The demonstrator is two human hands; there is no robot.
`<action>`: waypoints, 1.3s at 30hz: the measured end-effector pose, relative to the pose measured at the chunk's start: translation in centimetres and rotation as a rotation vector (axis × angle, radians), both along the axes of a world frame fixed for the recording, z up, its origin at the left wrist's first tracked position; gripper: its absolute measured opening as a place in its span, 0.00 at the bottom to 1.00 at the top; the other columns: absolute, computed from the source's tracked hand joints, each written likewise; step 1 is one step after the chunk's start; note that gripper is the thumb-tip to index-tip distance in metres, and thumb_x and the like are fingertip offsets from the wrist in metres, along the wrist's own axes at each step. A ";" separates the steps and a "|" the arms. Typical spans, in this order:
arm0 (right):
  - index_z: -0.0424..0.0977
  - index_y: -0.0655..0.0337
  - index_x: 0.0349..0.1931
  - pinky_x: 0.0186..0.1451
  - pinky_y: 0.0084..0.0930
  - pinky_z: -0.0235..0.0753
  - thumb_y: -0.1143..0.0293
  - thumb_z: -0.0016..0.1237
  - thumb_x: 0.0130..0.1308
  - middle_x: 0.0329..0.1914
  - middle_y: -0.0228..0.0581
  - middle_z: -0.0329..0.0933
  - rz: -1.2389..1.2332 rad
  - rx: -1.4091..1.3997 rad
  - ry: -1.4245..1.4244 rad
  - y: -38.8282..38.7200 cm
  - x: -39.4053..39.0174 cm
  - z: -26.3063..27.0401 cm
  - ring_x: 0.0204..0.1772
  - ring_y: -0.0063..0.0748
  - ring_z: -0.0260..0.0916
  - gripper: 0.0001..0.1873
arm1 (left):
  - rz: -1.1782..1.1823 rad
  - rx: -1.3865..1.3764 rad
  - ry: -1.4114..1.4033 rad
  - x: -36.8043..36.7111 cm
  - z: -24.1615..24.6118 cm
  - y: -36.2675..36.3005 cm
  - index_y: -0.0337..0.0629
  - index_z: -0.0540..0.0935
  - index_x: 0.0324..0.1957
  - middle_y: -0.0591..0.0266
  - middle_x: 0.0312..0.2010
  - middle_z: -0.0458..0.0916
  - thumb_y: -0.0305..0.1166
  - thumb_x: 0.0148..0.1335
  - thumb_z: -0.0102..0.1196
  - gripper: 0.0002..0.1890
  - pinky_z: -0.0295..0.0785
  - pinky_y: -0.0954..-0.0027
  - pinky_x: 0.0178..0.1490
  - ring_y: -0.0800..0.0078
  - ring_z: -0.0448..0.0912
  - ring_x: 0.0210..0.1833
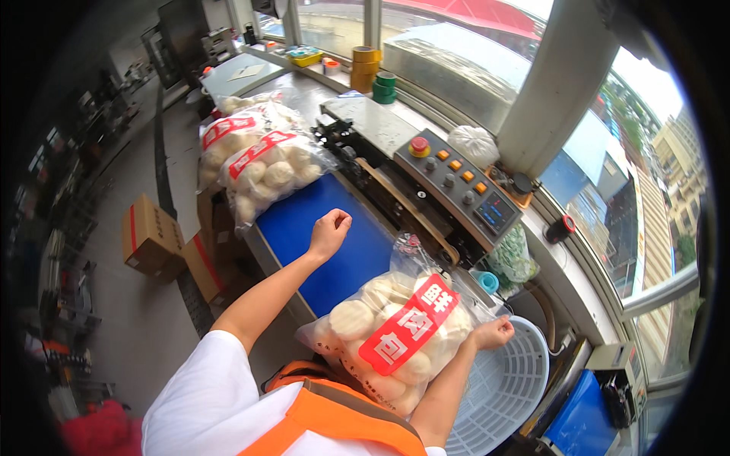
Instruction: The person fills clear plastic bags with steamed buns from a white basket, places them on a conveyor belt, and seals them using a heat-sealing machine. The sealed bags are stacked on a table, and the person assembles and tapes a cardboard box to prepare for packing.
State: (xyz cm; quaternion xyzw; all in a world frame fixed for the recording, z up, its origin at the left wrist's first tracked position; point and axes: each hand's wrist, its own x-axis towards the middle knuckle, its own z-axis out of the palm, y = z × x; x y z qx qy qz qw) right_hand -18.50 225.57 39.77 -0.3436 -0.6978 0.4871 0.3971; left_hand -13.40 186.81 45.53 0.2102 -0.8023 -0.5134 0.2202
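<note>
A clear plastic bag of white steamed buns (pixel 399 336) with a red printed band lies close to my body, at the near end of a blue conveyor belt (pixel 325 233). My right hand (pixel 494 333) pinches the right corner of its open-looking top edge. Above the belt, my left hand (pixel 331 234) is closed with its fingertips together; whether it holds anything cannot be told. A continuous band sealing machine (pixel 456 176) with knobs, orange buttons and a red stop button runs along the belt. More bags of buns (pixel 268 165) are piled at the belt's far end.
A light blue plastic basket (pixel 513 387) stands below my right hand. Cardboard boxes (pixel 151 236) are on the floor at left. Rolls of tape (pixel 365 68) and a knotted white bag (pixel 473 145) sit along the windowsill. A second blue belt (pixel 582 416) is at lower right.
</note>
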 end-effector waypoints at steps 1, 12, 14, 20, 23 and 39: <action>0.70 0.65 0.27 0.33 0.29 0.70 0.63 0.52 0.63 0.23 0.40 0.74 0.015 -0.013 0.007 -0.2 -0.3 -0.3 0.26 0.32 0.70 0.14 | 0.091 -0.072 0.034 2.1 0.5 -2.0 0.37 0.78 0.32 0.64 0.24 0.80 0.33 0.61 0.54 0.08 0.72 0.72 0.31 0.75 0.77 0.24; 0.72 0.67 0.43 0.42 0.26 0.73 0.67 0.52 0.63 0.39 0.43 0.74 0.104 0.341 0.117 -4.4 0.2 9.4 0.38 0.34 0.72 0.13 | 0.572 0.617 -0.071 14.3 -0.6 -24.6 0.41 0.61 0.58 0.56 0.49 0.65 0.66 0.46 0.59 0.47 0.70 0.58 0.47 0.66 0.68 0.47; 0.70 0.68 0.47 0.44 0.26 0.71 0.68 0.45 0.69 0.41 0.42 0.73 0.544 0.449 0.284 -9.7 0.2 15.1 0.40 0.30 0.69 0.13 | 0.510 0.705 -0.092 13.9 -1.9 -28.9 0.42 0.52 0.65 0.51 0.58 0.58 0.71 0.42 0.57 0.57 0.62 0.48 0.57 0.57 0.62 0.59; 0.38 0.58 0.71 0.47 0.29 0.75 0.54 0.44 0.68 0.60 0.53 0.64 1.799 -0.221 -0.848 -35.4 0.2 15.9 0.56 0.39 0.69 0.39 | 0.692 0.787 0.162 11.3 -4.4 -42.0 0.54 0.25 0.69 0.51 0.67 0.50 0.68 0.42 0.60 0.67 0.58 0.44 0.61 0.54 0.56 0.67; 0.29 0.50 0.71 0.60 0.48 0.65 0.46 0.44 0.66 0.67 0.53 0.54 1.432 -0.632 -0.984 -46.0 0.6 10.7 0.68 0.47 0.55 0.45 | 0.303 1.023 0.317 11.6 -4.4 -46.7 0.56 0.37 0.69 0.51 0.65 0.57 0.63 0.50 0.58 0.56 0.63 0.41 0.57 0.52 0.64 0.63; 0.59 0.66 0.59 0.60 0.31 0.64 0.63 0.60 0.54 0.55 0.44 0.67 1.492 -0.622 -0.323 -69.2 -5.2 11.4 0.57 0.36 0.65 0.35 | 0.027 1.299 0.403 1.5 -8.0 -57.5 0.43 0.70 0.55 0.63 0.50 0.75 0.41 0.54 0.64 0.29 0.69 0.58 0.57 0.67 0.73 0.54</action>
